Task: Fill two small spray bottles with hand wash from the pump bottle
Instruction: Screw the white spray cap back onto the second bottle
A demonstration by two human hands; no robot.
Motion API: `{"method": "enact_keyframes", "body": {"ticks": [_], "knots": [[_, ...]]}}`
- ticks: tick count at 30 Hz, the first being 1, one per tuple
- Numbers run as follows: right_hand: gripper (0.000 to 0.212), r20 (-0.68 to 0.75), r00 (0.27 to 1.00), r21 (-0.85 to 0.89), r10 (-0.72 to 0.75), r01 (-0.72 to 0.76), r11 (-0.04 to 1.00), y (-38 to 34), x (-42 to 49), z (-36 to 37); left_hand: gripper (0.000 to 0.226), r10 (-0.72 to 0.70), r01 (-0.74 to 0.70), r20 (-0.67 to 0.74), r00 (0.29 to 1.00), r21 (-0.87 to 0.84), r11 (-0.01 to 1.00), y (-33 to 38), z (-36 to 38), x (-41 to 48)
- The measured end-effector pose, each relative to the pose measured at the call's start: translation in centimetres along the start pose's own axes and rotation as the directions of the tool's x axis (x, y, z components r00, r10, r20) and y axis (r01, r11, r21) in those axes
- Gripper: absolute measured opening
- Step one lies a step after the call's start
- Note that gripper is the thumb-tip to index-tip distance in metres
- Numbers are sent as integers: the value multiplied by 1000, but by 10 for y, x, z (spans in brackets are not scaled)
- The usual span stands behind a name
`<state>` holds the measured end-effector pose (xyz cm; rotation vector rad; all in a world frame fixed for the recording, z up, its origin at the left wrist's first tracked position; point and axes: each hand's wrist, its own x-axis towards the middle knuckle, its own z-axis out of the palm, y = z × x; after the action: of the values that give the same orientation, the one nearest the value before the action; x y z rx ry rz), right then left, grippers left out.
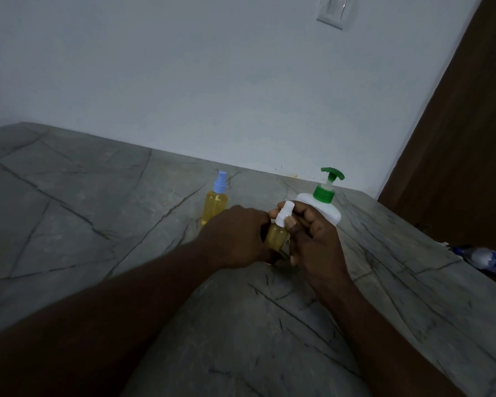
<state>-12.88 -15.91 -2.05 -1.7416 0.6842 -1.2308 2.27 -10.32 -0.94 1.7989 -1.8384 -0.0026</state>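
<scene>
**Both hands on a white-capped spray bottle at mid-frame**

Two bare forearms enter from the bottom corners of the frame and meet just right of centre, above a grey bench veined with dark lines. The left hand curls around the body of a small spray bottle, whose clear wall shows yellow liquid inside. Most of that bottle is hidden by the fingers, and whether its base touches the bench cannot be told. The right hand comes in from the other side, its thumb and fingertips pinching the white spray cap that sits on the bottle's neck. The capped bottle leans slightly towards the right of the frame.

Just behind the left hand, a second spray bottle stands upright on the bench with a pale blue cap on, its body filled with the same yellow liquid. Behind the right hand and close to it stands the pump bottle, white with a green collar and green pump head, also upright.

At the right edge of the frame a plastic bottle with a blue label lies on its side near the bench's edge.

Beyond the bench rises a plain pale wall. A white light switch is fixed to it near the top right, and a dark brown door fills the far right side.
</scene>
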Motion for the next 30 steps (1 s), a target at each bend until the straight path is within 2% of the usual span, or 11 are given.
{"method": "enact_keyframes", "body": {"ticks": [2, 3, 5, 8, 13, 15, 19, 25, 30], "knots": [[28, -1, 1000, -6, -5, 5, 1000, 0, 0, 0, 50, 9, -8, -22, 1000, 25, 1000, 1, 2, -1], [28, 2, 1000, -5, -9, 9, 1000, 0, 0, 0, 49, 1, -1, -1, 1000, -24, 1000, 0, 2, -2], [29, 12, 1000, 18, -6, 6, 1000, -1, -1, -2, 42, -15, 30, 93, 996, -156, 987, -3, -1, -2], [28, 21, 1000, 17, 1, -2, 1000, 0, 0, -3, 36, -12, 54, 185, 983, -222, 974, -7, -3, 0], [31, -5, 1000, -48, -13, 13, 999, 7, 2, -4, 51, -58, 66, 72, 996, -104, 992, -2, 0, 2], [30, -11, 1000, -39, -4, 4, 999, 8, 3, -4, 50, -48, 65, 102, 994, -161, 985, -2, -1, 1], [28, 9, 1000, -3, 2, -2, 1000, 6, 3, -4, 33, -1, 54, 173, 985, -303, 952, -7, -3, 0], [28, -11, 1000, -47, -4, 3, 999, 8, 1, -7, 39, -20, 28, 70, 997, -123, 992, 0, -4, 1], [35, -76, 996, -208, -53, 37, 977, 8, 1, -7, 47, -41, 47, 70, 997, -84, 995, 1, -1, 1]]}}
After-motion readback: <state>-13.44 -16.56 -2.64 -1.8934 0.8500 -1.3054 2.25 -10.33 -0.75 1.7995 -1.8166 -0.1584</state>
